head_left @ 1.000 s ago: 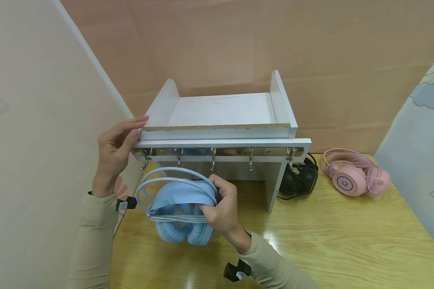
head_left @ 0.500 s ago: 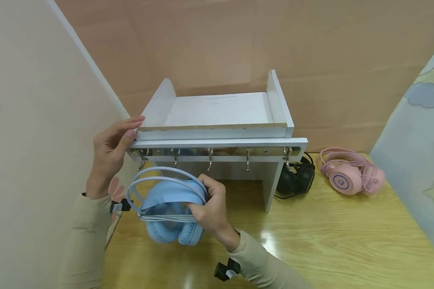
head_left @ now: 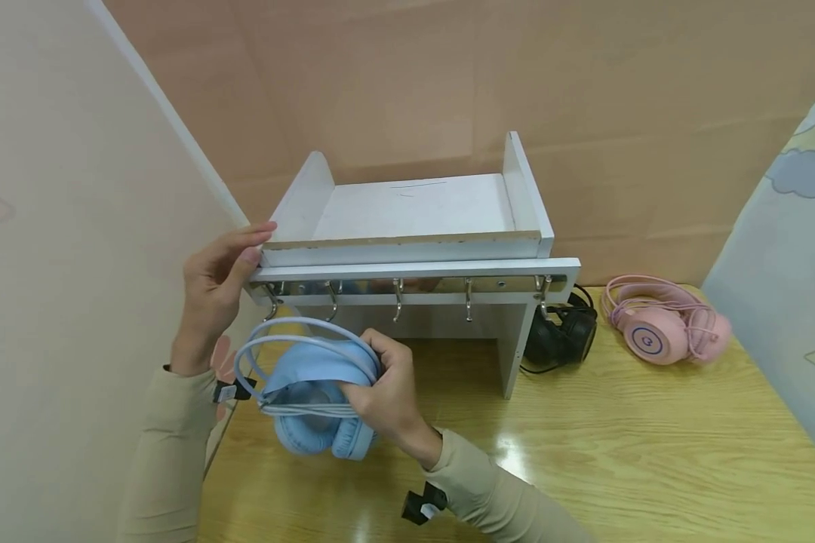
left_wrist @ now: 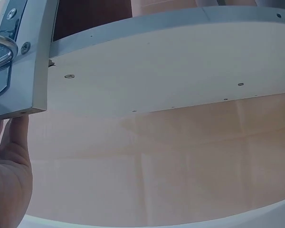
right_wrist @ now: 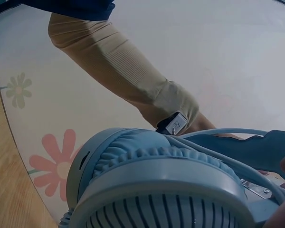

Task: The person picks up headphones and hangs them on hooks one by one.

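In the head view, my right hand point(head_left: 392, 392) grips the headband of light-blue headphones point(head_left: 306, 369), thumb on the near side. They hang tilted below the left hooks of a white shelf point(head_left: 407, 253), ear cups downward, with a bundled cable looping out to the left. Close up, the right wrist view shows a ribbed ear cup point(right_wrist: 161, 190) and the padded headband point(right_wrist: 247, 147). My left hand point(head_left: 213, 283) rests against the shelf's left end, fingers extended along the side panel and thumb lower at the corner. The left wrist view shows that hand point(left_wrist: 12, 175) touching the hook rail's end point(left_wrist: 31, 90).
Several metal hooks point(head_left: 398, 298) line the shelf's front rail. Black headphones point(head_left: 562, 335) lie beside its right leg, and pink headphones point(head_left: 665, 324) farther right on the wooden table point(head_left: 638, 452). A pale wall panel point(head_left: 95, 226) stands close on the left.
My right hand has carried the blue headphones a little to the left, below the leftmost hooks. My left hand has stayed at the shelf's end. The view shifted slightly.
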A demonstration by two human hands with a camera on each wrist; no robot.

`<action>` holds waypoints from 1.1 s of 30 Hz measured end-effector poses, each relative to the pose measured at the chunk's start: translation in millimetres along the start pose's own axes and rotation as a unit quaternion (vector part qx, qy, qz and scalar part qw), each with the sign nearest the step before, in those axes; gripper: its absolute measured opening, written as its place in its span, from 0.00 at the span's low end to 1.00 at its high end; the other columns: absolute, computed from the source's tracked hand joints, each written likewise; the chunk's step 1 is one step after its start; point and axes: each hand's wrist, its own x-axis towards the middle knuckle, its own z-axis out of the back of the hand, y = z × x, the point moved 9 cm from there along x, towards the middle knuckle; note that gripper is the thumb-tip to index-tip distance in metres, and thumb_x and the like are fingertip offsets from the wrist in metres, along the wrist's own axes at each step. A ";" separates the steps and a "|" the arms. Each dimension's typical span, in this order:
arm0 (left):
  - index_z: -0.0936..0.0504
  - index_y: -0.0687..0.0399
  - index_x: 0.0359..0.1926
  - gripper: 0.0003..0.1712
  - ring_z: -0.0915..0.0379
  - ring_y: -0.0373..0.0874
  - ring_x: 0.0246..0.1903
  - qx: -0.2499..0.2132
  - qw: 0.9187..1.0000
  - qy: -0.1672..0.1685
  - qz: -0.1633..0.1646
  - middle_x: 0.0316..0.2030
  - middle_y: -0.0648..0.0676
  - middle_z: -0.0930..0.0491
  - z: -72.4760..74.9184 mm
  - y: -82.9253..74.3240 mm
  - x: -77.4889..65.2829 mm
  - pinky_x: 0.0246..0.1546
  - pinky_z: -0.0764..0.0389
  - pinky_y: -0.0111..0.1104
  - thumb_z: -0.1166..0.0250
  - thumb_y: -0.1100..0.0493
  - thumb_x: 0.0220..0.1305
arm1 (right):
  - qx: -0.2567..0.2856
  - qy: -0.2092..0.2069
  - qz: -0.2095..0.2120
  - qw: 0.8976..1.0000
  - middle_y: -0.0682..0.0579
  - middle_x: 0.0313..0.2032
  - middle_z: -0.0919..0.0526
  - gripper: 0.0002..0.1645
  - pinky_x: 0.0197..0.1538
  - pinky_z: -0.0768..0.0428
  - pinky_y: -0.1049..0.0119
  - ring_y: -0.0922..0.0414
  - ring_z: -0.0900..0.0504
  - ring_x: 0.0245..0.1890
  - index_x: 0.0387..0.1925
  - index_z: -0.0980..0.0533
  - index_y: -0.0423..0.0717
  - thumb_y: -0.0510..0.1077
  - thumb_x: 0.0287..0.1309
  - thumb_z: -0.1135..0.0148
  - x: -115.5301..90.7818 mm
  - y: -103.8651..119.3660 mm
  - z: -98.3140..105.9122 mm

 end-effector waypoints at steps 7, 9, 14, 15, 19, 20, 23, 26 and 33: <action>0.16 0.77 0.54 0.15 0.17 0.49 0.63 -0.001 1.000 -0.001 0.001 0.58 0.56 0.11 1.4 -2.5 -0.2 0.62 0.18 0.30 0.43 0.76 0.72 | -0.007 0.000 -0.014 1.000 0.45 0.19 0.28 0.11 0.28 0.27 0.73 0.65 0.29 0.22 0.26 0.26 0.39 0.28 0.52 0.31 0.9 -4.2 -5.5; 0.16 0.78 0.54 0.15 0.17 0.49 0.63 -0.004 1.000 -0.003 -0.003 0.57 0.56 0.11 1.9 -3.5 0.0 0.61 0.18 0.30 0.43 0.76 0.72 | -0.009 -0.001 -0.013 1.000 0.45 0.19 0.27 0.11 0.28 0.27 0.73 0.65 0.29 0.22 0.26 0.25 0.39 0.28 0.52 0.30 1.6 -4.2 -6.7; 0.16 0.79 0.53 0.14 0.17 0.50 0.63 -0.011 1.000 -0.007 -0.007 0.57 0.57 0.11 -1.3 -1.5 0.7 0.61 0.18 0.31 0.42 0.76 0.72 | -0.024 -0.009 -0.013 1.000 0.45 0.19 0.26 0.11 0.30 0.26 0.72 0.64 0.28 0.23 0.26 0.25 0.39 0.29 0.52 0.29 2.4 -4.8 -6.0; 0.16 0.79 0.53 0.13 0.17 0.50 0.63 -0.010 1.000 -0.008 -0.008 0.57 0.57 0.11 -2.2 -1.1 0.7 0.61 0.18 0.31 0.42 0.76 0.72 | -0.025 -0.010 -0.015 1.000 0.45 0.19 0.26 0.11 0.30 0.26 0.72 0.64 0.28 0.23 0.26 0.25 0.40 0.29 0.51 0.30 2.4 -5.1 -5.8; 0.16 0.79 0.53 0.13 0.17 0.49 0.63 -0.002 1.000 -0.010 -0.011 0.57 0.56 0.11 -2.4 -1.7 -0.2 0.61 0.18 0.30 0.42 0.77 0.72 | -0.025 -0.006 -0.029 0.999 0.46 0.20 0.26 0.11 0.31 0.26 0.72 0.64 0.28 0.23 0.26 0.25 0.40 0.29 0.52 0.30 2.3 -8.3 -7.2; 0.16 0.79 0.53 0.13 0.17 0.49 0.63 -0.003 1.000 -0.010 -0.010 0.57 0.56 0.11 -2.4 -1.9 -0.5 0.61 0.18 0.30 0.42 0.77 0.72 | -0.025 -0.004 -0.032 0.999 0.46 0.20 0.25 0.10 0.31 0.25 0.72 0.63 0.27 0.24 0.27 0.25 0.40 0.29 0.52 0.30 2.4 -8.7 -7.6; 0.16 0.79 0.53 0.14 0.17 0.49 0.63 0.002 1.000 -0.013 -0.008 0.57 0.55 0.11 -1.0 -1.9 -1.1 0.62 0.18 0.30 0.42 0.77 0.71 | -0.029 -0.003 -0.037 0.999 0.45 0.21 0.23 0.10 0.31 0.24 0.72 0.63 0.26 0.24 0.27 0.24 0.40 0.30 0.52 0.29 2.8 -10.0 -8.4; 0.16 0.79 0.53 0.14 0.17 0.48 0.63 0.003 1.000 -0.015 -0.006 0.57 0.55 0.11 0.7 -1.9 -1.8 0.61 0.18 0.29 0.42 0.77 0.72 | -0.031 -0.003 -0.039 0.999 0.45 0.23 0.21 0.09 0.32 0.23 0.71 0.63 0.25 0.25 0.28 0.23 0.39 0.30 0.52 0.29 3.5 -10.8 -9.3; 0.17 0.79 0.54 0.14 0.18 0.48 0.64 -0.002 1.000 -0.005 -0.003 0.58 0.55 0.11 -1.2 -0.1 -1.8 0.61 0.19 0.29 0.42 0.77 0.72 | -0.037 -0.009 -0.044 0.998 0.42 0.26 0.16 0.08 0.34 0.19 0.70 0.63 0.20 0.28 0.30 0.22 0.38 0.31 0.52 0.28 3.7 -12.5 -7.6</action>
